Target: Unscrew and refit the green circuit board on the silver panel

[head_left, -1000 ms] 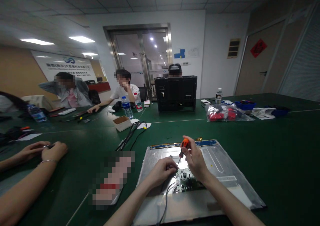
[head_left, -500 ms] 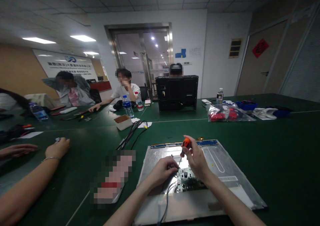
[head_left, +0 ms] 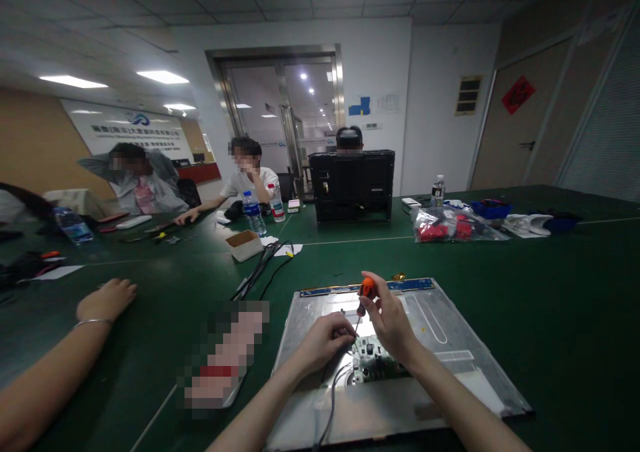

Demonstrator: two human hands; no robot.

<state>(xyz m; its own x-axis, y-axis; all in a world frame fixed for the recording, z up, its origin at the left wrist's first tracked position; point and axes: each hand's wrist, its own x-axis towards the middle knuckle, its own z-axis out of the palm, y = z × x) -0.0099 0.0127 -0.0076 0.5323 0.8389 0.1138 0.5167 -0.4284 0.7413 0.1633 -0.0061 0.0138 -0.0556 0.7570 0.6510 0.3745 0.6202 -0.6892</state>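
Fingers of right hand (head_left: 393,319) around one screwdriver (head_left: 364,295), left hand (head_left: 325,340) pinching at one circuit board (head_left: 373,359).

Right of the metal panel (head_left: 440,345), the green desk (head_left: 560,305) lies bare toward the lower right of the frame, wide enough for a hand to sweep through. Beyond the panel's far edge a bare strip runs up to the black case (head_left: 351,185) in the middle. Left of the panel, black cables (head_left: 263,269) trail across the cloth and a blurred flat object (head_left: 225,359) lies just beside it. At lower left a neighbour's forearm and hand (head_left: 105,300) rest on the desk. At upper right a plastic bag (head_left: 453,227) sits well apart.
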